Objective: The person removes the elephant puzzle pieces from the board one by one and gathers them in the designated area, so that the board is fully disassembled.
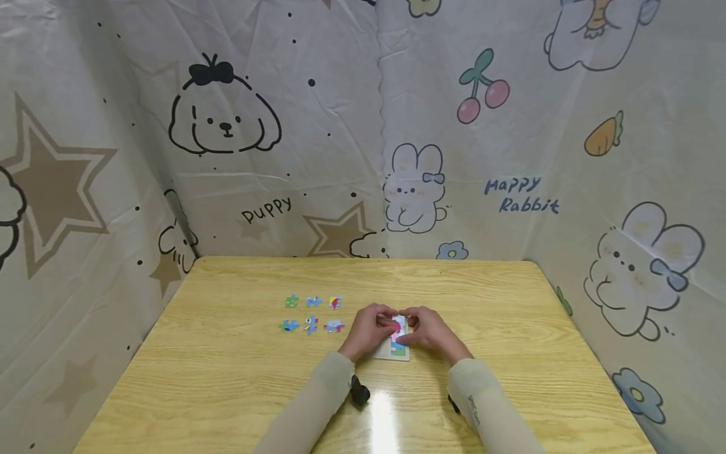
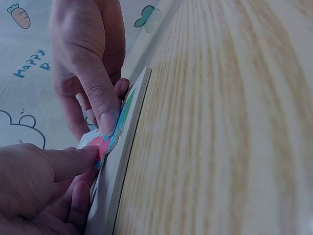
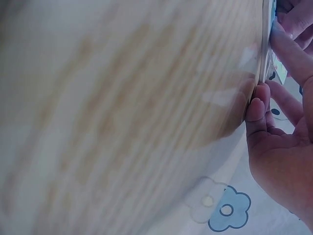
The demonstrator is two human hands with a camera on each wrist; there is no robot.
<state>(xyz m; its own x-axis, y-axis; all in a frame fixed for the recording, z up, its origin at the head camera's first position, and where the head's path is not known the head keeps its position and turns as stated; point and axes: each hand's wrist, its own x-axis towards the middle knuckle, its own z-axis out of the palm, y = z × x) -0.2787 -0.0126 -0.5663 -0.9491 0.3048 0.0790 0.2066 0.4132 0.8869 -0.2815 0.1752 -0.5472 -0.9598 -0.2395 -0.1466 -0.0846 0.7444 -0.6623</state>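
A jigsaw puzzle board (image 1: 400, 358) lies on the table, with picture pieces along its right side and bare pale surface at its left. My left hand (image 1: 368, 329) is over the board and pinches a pink-and-white puzzle piece (image 2: 101, 145), which looks slightly raised in the left wrist view. From the other side my right hand (image 1: 432, 331) holds the board's right edge, its thumb pressing near that piece and its other fingers curled at the edge. Green and blue pieces (image 1: 399, 350) lie at the board's near end. Fingers partly hide the far end.
Several loose puzzle pieces lie left of the board in two rows, among them a green piece (image 1: 292, 301), a red-and-yellow piece (image 1: 335, 302) and a blue bird piece (image 1: 311, 325). Printed cloth (image 1: 340, 126) hangs behind and beside the wooden table (image 1: 227, 378).
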